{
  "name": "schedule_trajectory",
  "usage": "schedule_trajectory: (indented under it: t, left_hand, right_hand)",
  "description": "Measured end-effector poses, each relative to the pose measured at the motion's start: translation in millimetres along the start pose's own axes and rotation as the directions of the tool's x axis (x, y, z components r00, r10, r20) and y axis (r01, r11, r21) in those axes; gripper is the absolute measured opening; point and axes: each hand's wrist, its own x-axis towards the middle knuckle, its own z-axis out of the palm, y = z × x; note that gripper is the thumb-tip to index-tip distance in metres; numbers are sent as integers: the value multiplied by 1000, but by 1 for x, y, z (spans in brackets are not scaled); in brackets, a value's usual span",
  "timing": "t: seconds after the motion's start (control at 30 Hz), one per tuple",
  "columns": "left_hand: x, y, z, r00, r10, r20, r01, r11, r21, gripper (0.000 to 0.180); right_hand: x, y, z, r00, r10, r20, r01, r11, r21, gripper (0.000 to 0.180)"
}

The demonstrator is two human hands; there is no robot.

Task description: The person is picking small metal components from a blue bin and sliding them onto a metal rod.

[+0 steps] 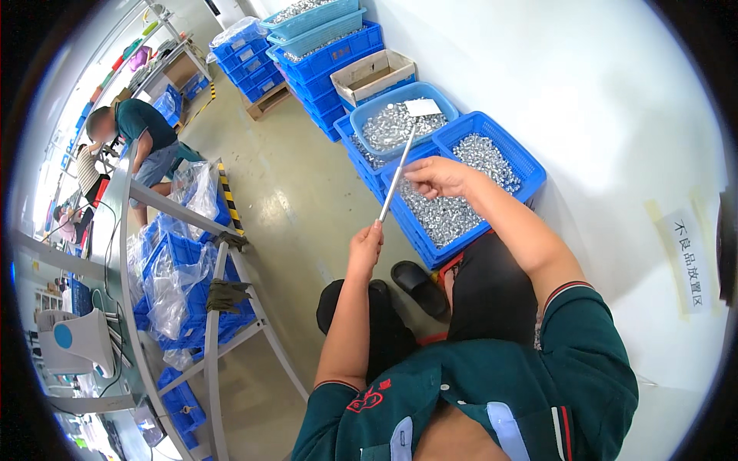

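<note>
My left hand (367, 247) is closed around the lower end of a slim silver rod (393, 184), which slants up and away to the right. Its far end reaches the edge of a light-blue basin (358, 123) heaped with small metal parts. Beside the rod's middle, my right hand (437, 177) has its fingers bent and pinched together; whatever is between the fingertips is too small to make out. Below that hand lies a blue basket (432, 260) full of small shiny metal pieces. Another blue basket (530, 165) with similar pieces adjoins it on the right.
A white card (422, 107) lies on the basin's parts. Behind stand an open carton (376, 74) and stacked blue crates (338, 58) along the white wall. To the left are a metal-framed workbench (215, 361), bagged blue crates (181, 261) and a bending person (146, 127).
</note>
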Motion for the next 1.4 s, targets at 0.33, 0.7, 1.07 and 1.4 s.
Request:
schedule_trajectory:
  t: [0.33,0.7,1.07,1.4]
  left_hand:
    - [-1,-3,-6,1000,16,-22,-15,999,47,38]
    - [-4,-5,-2,998,57,-14,-53,979,195,41]
    - [-1,-8,0,997,77,5,-77,980,182,41]
    - [-2,-10,-4,986,163,-23,-149,940,306,42]
  right_hand:
    - [12,6,-39,941,-118,-318,257,861,440,20]
    - [3,-11,-38,871,-277,-407,481,655,583,23]
    - [5,-13,-31,843,-348,-410,531,659,533,24]
    - [-17,-21,-23,966,-232,-117,243,965,99,36]
